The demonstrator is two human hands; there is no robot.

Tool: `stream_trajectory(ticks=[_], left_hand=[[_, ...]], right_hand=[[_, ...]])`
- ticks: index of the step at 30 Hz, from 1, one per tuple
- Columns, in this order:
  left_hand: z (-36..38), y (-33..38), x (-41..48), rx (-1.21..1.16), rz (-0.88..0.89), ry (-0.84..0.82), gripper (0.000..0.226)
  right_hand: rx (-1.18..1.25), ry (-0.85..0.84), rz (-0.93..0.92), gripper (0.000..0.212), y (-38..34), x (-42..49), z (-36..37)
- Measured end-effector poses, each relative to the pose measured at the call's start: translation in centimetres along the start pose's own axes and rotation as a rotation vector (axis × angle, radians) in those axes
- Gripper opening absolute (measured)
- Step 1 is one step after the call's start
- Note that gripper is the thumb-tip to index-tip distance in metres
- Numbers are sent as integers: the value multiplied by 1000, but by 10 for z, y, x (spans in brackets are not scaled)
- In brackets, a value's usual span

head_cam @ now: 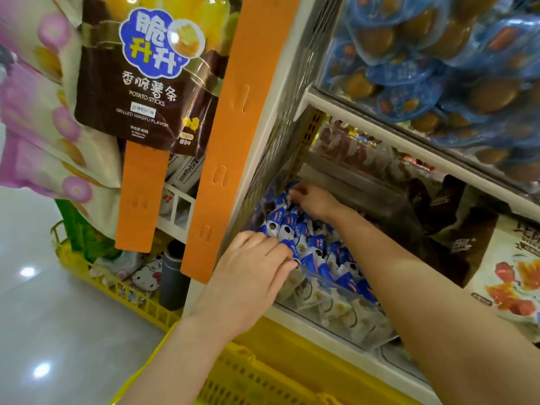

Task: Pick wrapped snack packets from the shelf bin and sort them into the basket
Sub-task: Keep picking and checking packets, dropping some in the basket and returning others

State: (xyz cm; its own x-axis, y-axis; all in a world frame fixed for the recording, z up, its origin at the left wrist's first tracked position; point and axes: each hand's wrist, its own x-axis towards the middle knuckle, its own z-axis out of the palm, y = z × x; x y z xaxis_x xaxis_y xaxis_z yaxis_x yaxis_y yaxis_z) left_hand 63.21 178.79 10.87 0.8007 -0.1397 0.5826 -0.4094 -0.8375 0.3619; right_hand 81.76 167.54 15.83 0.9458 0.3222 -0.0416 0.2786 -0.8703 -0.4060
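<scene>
The blue-and-white snack packets [309,244] lie heaped in a clear shelf bin [336,314] on a low white shelf, filling it from the front wall to the back. The right hand [312,200] reaches to the far end of the heap, its fingers curled round the packets there. The left hand [251,276] rests at the near left corner of the bin, back upward, bent fingertips touching the packets; whether it grasps one I cannot tell, as the thumb is hidden. Directly below the shelf edge, under both forearms, stands the yellow basket [263,372] with slotted walls.

To the right of the bin sit dark brown packets [455,229]. The shelf above holds blue-wrapped brown snacks [432,68] behind a clear front. Left of the shelf upright hang two orange display strips [230,135], one carrying a brown bag marked potato sticks [140,83]. Beneath them a second yellow crate [122,290] on the floor holds a dark bottle [172,276] and Hello Kitty goods. The floor [43,331] is pale, glossy tile showing ceiling-light reflections.
</scene>
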Motion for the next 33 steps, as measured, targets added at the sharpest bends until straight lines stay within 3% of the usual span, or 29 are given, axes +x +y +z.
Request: stream_trajectory(ticks=[2,6,11,17,22,28,33], left_hand=[[1,0,0,4,0,2,36],[2,-2,-1,7,6,-1,36],[3,-2,-1,30,4,2,37],[6,-2,-1,42,9,32,34],[7,-2,-1,52,17,30,33],[8,-2,-1,47,15,33,31],[8,-3,-1,30,16,28,31]], right_hand=[[27,22,8,30,2,5,2],[105,244,75,35,6,15,4],[182,118,185,38,15,20,6],[-29,56,296,57,9,26,7],[20,260,83,28,12,20,19],[-203,-9,168,36,-1,27,9],[34,106,193,31,4,31,6]])
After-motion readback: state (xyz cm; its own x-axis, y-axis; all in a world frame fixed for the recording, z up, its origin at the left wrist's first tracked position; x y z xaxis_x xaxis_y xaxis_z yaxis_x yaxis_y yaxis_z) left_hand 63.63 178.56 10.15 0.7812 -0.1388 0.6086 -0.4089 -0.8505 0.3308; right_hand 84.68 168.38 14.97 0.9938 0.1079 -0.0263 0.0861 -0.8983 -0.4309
